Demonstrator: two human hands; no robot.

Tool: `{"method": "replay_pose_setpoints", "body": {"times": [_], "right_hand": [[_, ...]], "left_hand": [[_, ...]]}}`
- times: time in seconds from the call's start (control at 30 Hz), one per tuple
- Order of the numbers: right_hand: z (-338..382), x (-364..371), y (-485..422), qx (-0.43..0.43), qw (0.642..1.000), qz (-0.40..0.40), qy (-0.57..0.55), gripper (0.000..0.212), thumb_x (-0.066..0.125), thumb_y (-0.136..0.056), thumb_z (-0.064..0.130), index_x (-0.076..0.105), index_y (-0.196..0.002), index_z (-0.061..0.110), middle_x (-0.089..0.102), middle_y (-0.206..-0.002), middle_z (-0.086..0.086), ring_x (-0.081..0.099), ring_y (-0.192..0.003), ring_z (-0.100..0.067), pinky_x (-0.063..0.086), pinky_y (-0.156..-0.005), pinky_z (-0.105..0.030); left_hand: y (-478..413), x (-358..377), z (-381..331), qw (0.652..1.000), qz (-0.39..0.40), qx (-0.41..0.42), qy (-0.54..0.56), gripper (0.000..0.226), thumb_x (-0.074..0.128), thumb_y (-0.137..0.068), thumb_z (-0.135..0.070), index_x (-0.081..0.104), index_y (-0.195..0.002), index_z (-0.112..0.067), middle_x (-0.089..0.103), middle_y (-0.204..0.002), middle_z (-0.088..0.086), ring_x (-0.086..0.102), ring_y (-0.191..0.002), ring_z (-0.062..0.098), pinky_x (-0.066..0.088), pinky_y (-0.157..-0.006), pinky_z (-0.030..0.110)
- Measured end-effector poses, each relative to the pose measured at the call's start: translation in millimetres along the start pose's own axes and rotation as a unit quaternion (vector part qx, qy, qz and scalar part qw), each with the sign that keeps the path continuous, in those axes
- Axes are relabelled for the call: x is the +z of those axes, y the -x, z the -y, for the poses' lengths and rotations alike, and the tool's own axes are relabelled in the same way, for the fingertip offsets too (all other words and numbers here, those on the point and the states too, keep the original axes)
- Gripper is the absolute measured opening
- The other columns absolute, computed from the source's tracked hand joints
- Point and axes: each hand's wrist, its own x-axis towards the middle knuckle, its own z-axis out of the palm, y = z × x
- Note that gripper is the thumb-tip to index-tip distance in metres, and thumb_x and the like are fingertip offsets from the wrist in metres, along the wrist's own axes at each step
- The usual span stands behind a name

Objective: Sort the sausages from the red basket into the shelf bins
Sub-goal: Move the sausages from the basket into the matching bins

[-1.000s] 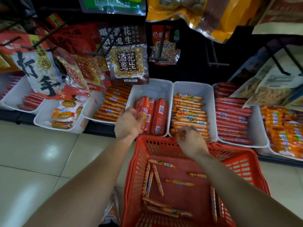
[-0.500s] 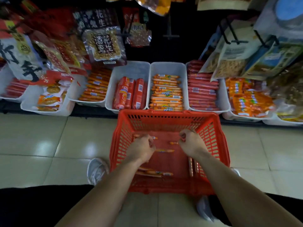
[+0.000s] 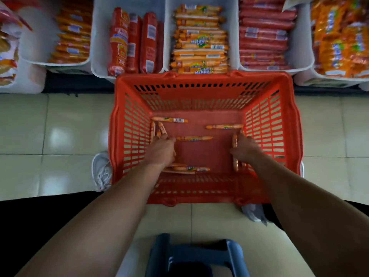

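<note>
Both hands have dropped deeper into the red basket (image 3: 279,124) since half a second ago, spreading apart toward its side walls, and the view has tipped down, so the hanging snack bags are out of the frame. The left hand (image 3: 159,149) reaches to the left of the basket floor, its fingertips at a small cluster of sausages (image 3: 157,129) standing against the slatted wall. From behind the knuckles I cannot tell whether it has hold of any or only touches them. The right hand (image 3: 245,148) is at the right wall, thumb across a lengthwise sausage (image 3: 235,140) that shows above and below the hand, pinching it.

Four more loose sausages lie on the basket floor:
- one with a barcode (image 3: 169,119) at the far left
- one (image 3: 224,126) at the far right
- one (image 3: 194,138) in the middle between the hands
- one (image 3: 187,168) near the front wall, partly under the left wrist

White shelf bins (image 3: 101,37) run across the top of the frame, and the basket's far rim meets them. The bin directly beyond it holds a stack of matching orange sausages (image 3: 199,37).

A blue stool (image 3: 195,254) sits at bottom centre on the tiled floor (image 3: 60,126), and a white shoe (image 3: 101,170) is just left of the basket.
</note>
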Motion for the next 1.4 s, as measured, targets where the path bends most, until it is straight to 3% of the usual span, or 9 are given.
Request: {"method": "replay_pose_setpoints", "body": {"times": [0.2,0.33,0.5,0.63,0.77,0.87,1.0,1.27,1.4], "right_hand": [[-0.8,26.9,-19.5,0.054,0.998,-0.027,0.017,0.070,0.061,-0.091,0.018,0.024,-0.148,0.001,0.045,-0.141,-0.023,0.049,-0.129,-0.040,0.046,-0.102,-0.045],[2.9,35.3,-27.2,0.000,0.996,0.022,0.085,0.064,0.061,-0.095,0.027,0.030,-0.149,0.011,0.034,-0.151,-0.018,0.037,-0.141,-0.036,0.045,-0.103,-0.044],[12.3,45.8,-32.9,-0.024,0.994,0.008,0.104,0.038,0.057,-0.096,0.028,0.048,-0.131,0.018,0.050,-0.138,-0.019,0.058,-0.116,-0.040,0.052,-0.088,-0.047],[11.1,46.6,-31.2,0.030,0.993,-0.082,0.083,0.066,0.038,-0.097,0.063,0.034,-0.141,0.014,0.027,-0.153,-0.016,0.042,-0.131,-0.039,0.050,-0.088,-0.051],[1.7,50.0,-32.0,0.064,0.991,-0.073,0.092,0.086,0.067,-0.089,0.041,0.014,-0.150,0.013,0.024,-0.150,-0.018,0.046,-0.127,-0.040,0.052,-0.086,-0.048],[2.0,50.7,-34.9,0.089,0.995,-0.039,0.025,0.096,0.069,-0.089,0.034,0.002,-0.155,0.015,0.024,-0.151,-0.020,0.050,-0.126,-0.041,0.049,-0.093,-0.050],[1.8,58.0,-40.5,0.077,0.997,-0.015,0.012,0.084,0.075,-0.084,0.022,0.021,-0.146,0.006,0.039,-0.142,-0.021,0.052,-0.125,-0.039,0.047,-0.097,-0.047],[-0.9,63.3,-38.6,0.011,0.999,0.002,0.045,0.056,0.062,-0.090,0.025,0.038,-0.136,0.005,0.043,-0.136,-0.022,0.055,-0.119,-0.043,0.049,-0.094,-0.047],[1.9,58.4,-33.0,-0.005,1.000,-0.023,0.020,0.038,0.054,-0.094,0.026,0.039,-0.123,0.006,0.058,-0.121,-0.022,0.060,-0.111,-0.044,0.048,-0.088,-0.047]], "left_hand": [[-19.5,23.0,17.7,0.999,0.031,0.008,-0.035,0.048,0.065,-0.086,-0.021,0.052,-0.131,-0.030,0.037,-0.141,0.003,0.050,-0.116,0.033,0.049,-0.092,0.041],[-29.6,31.1,27.0,1.000,-0.006,0.002,-0.017,0.061,0.060,-0.086,-0.010,0.045,-0.142,-0.033,0.036,-0.141,0.005,0.049,-0.113,0.037,0.048,-0.096,0.044],[-35.0,31.9,24.3,0.999,-0.051,-0.010,0.013,0.055,0.062,-0.088,-0.019,0.049,-0.141,-0.028,0.035,-0.140,0.004,0.058,-0.105,0.035,0.052,-0.092,0.045],[-34.8,34.8,19.7,0.993,-0.094,0.018,0.065,0.039,0.066,-0.088,-0.025,0.063,-0.127,-0.023,0.041,-0.132,0.005,0.059,-0.107,0.035,0.051,-0.094,0.045],[-36.9,30.4,9.0,0.988,-0.082,-0.051,0.123,0.055,0.070,-0.087,-0.025,0.047,-0.137,-0.018,0.026,-0.152,0.014,0.056,-0.120,0.037,0.048,-0.100,0.044],[-40.2,31.4,5.8,0.984,-0.062,-0.081,0.143,0.074,0.074,-0.086,-0.029,0.030,-0.145,-0.016,0.017,-0.160,0.018,0.044,-0.134,0.039,0.044,-0.105,0.047],[-49.2,36.1,1.9,0.982,-0.049,-0.109,0.146,0.082,0.080,-0.080,-0.034,0.031,-0.142,-0.014,0.034,-0.150,0.016,0.045,-0.131,0.038,0.043,-0.104,0.048],[-59.4,45.4,0.1,0.989,-0.035,-0.079,0.122,0.046,0.070,-0.086,-0.019,0.050,-0.126,-0.007,0.050,-0.129,0.017,0.055,-0.118,0.036,0.046,-0.098,0.045],[-52.5,44.4,-0.3,0.987,-0.049,-0.072,0.135,0.035,0.060,-0.095,-0.017,0.049,-0.127,-0.005,0.057,-0.123,0.018,0.058,-0.115,0.036,0.048,-0.095,0.045]]}}
